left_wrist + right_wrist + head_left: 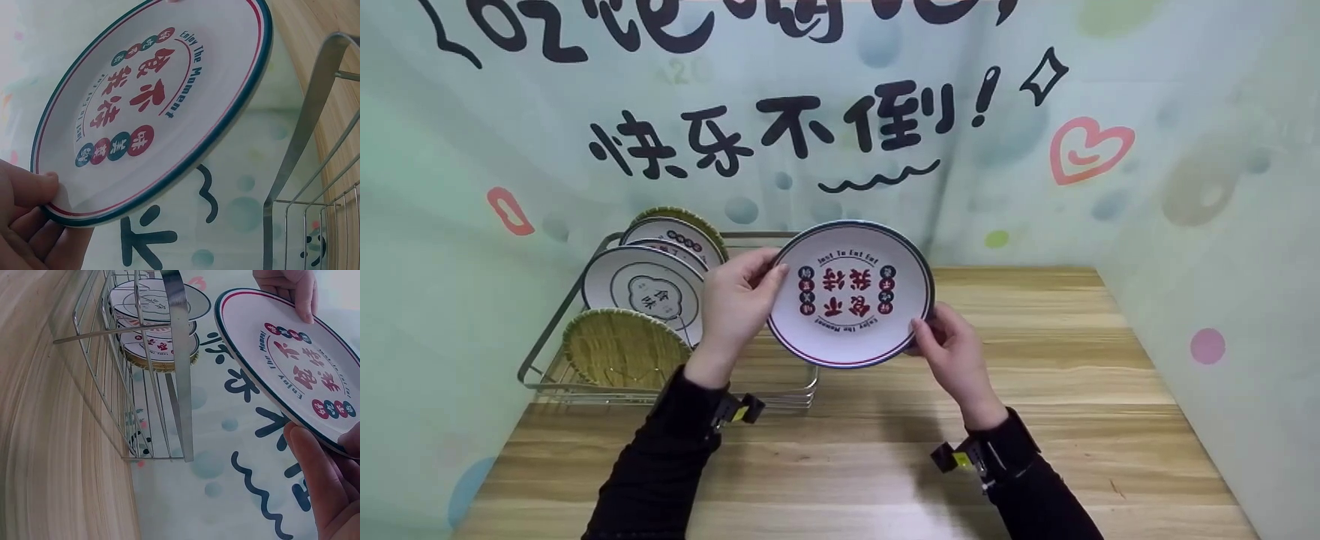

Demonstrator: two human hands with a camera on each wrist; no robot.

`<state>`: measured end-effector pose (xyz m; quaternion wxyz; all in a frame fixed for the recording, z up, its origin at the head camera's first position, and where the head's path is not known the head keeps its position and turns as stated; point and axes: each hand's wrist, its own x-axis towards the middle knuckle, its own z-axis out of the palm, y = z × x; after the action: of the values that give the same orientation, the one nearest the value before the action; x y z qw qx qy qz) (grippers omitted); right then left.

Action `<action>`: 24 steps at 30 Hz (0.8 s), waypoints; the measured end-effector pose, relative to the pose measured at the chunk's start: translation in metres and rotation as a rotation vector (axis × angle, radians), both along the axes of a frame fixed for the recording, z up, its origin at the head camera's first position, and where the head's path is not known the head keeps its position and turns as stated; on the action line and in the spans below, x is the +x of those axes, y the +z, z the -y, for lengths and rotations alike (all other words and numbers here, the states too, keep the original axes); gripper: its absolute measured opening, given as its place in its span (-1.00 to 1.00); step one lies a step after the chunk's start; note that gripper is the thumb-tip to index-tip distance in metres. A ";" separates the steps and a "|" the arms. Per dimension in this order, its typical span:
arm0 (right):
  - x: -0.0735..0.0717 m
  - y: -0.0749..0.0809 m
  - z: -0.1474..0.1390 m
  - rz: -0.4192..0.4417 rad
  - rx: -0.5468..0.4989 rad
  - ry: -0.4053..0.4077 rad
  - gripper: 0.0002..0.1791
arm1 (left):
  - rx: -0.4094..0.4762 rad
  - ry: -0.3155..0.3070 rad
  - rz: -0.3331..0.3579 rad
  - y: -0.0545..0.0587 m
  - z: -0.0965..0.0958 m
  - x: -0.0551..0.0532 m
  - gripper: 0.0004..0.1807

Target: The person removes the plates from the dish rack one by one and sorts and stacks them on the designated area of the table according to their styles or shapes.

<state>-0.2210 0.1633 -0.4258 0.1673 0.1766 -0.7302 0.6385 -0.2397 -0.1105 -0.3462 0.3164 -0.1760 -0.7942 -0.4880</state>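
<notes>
Both hands hold up a white plate (851, 341) with a dark green-blue rim, a thin red line and red lettering, tilted so its face shows in the head view. My left hand (742, 300) pinches its left edge, thumb on the face and fingers behind. At the lower right edge, my right hand (952, 352) grips the rim the same way. In the left wrist view the left thumb (42, 188) presses on the plate's face (169, 135). The right wrist view has the right hand (326, 478) at the near rim.
On the left of the wooden table (1035, 450) stands a metal wire rack (536, 360). Several plates stand upright in it, among them a white plate (607, 289) with a dark emblem and a round woven piece (622, 349) in front. A printed curtain (997, 202) hangs behind.
</notes>
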 end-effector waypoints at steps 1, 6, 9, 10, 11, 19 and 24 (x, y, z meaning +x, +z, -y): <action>0.000 0.000 -0.001 0.002 0.001 -0.005 -0.83 | -0.006 0.002 -0.002 0.000 -0.001 0.000 -0.88; -0.001 0.002 -0.005 0.025 -0.012 -0.016 -0.80 | -0.006 -0.014 -0.032 -0.001 -0.003 0.000 -0.85; -0.003 0.003 -0.009 0.041 -0.024 -0.037 -0.77 | 0.004 -0.032 -0.021 -0.001 -0.003 0.001 -0.78; -0.004 0.003 -0.011 0.048 -0.026 -0.046 -0.77 | 0.009 -0.035 -0.010 -0.002 -0.002 0.001 -0.75; -0.004 0.003 -0.013 0.054 -0.032 -0.054 -0.76 | 0.011 -0.035 -0.003 -0.003 -0.001 0.001 -0.73; -0.008 0.003 -0.028 0.127 -0.081 -0.095 -0.75 | -0.027 -0.005 0.032 -0.009 0.006 0.005 -0.65; -0.008 -0.001 -0.035 0.132 -0.095 -0.114 -0.75 | -0.062 0.002 0.082 -0.009 0.008 0.008 -0.57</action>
<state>-0.2288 0.1988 -0.4264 0.1628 0.0842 -0.7174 0.6721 -0.2315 -0.1183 -0.3550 0.2784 -0.1644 -0.8216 -0.4696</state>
